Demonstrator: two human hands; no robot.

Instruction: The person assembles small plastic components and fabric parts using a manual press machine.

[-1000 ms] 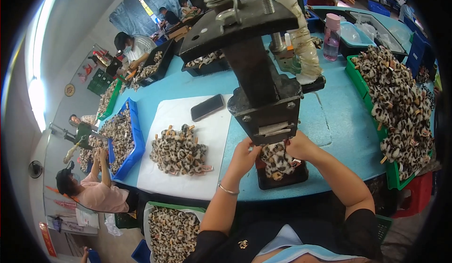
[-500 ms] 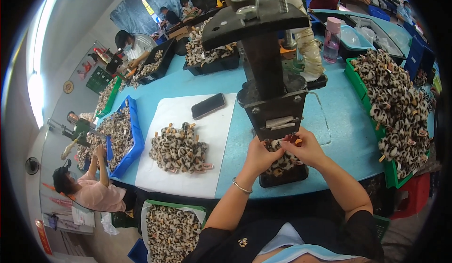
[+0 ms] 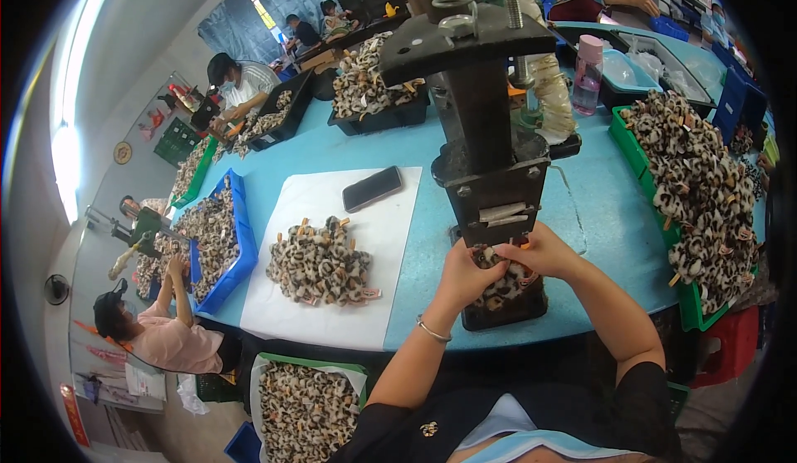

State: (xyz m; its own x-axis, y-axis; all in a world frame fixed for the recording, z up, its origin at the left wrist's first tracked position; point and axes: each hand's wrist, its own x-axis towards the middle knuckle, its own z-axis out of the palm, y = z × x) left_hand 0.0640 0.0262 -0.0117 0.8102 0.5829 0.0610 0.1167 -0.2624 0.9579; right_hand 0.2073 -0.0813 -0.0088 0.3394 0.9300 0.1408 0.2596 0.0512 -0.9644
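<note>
A dark metal press (image 3: 491, 182) stands upright at the table's front edge. At its foot, just under the press head, a small spotted plush toy (image 3: 503, 290) in black, white and brown is gripped between my two hands. My left hand (image 3: 468, 275) closes on its left side, thumb pointing inward. From the right, my right hand (image 3: 541, 254) pinches its upper part, with the thumb laid across it. Fingertips and the toy's top are partly hidden beneath the press head. To the left, a heap of similar plush toys (image 3: 317, 262) lies on a white sheet (image 3: 332, 328).
A black phone (image 3: 372, 189) rests on the sheet. Plush pieces fill a green tray (image 3: 641, 164) at right, a blue tray (image 3: 242, 239) at left, a black tray (image 3: 382, 118) behind and a lined crate (image 3: 362, 380) below. A pink-capped bottle (image 3: 586, 77) stands behind. Co-workers sit around the table.
The whole view has shifted slightly, so the press appears further right. Both hands stay at the press foot with the plush toy, and the right thumb now lies flatter over it.
</note>
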